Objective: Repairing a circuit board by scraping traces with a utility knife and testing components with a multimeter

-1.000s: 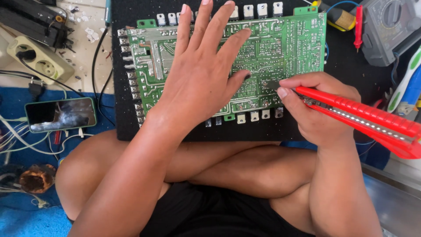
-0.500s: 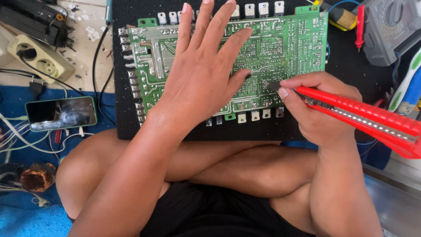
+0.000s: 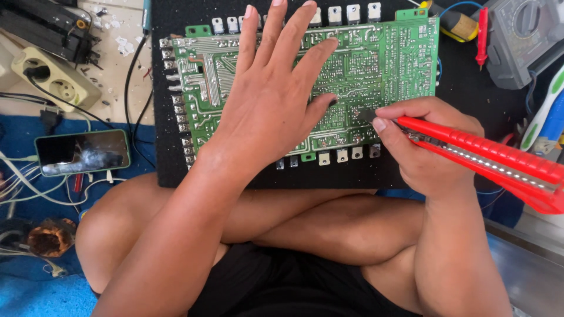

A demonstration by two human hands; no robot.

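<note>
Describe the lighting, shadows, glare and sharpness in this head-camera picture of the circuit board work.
Head view: bright, even daylight; the left hand casts only a soft shadow on the green circuit board; a pale reflection glares on the phone screen; the red utility knife and right hand look sharp, with no visible motion blur.

The left hand [image 3: 270, 111] lies flat over the middle of the green circuit board [image 3: 388, 64], hiding the traces beneath, and its fingertips run off the top edge. The red utility knife [image 3: 487, 158] is cut off at the right edge (its blade tip is too small to make out). The grey multimeter [image 3: 523, 41] is cropped at the upper right.
</note>
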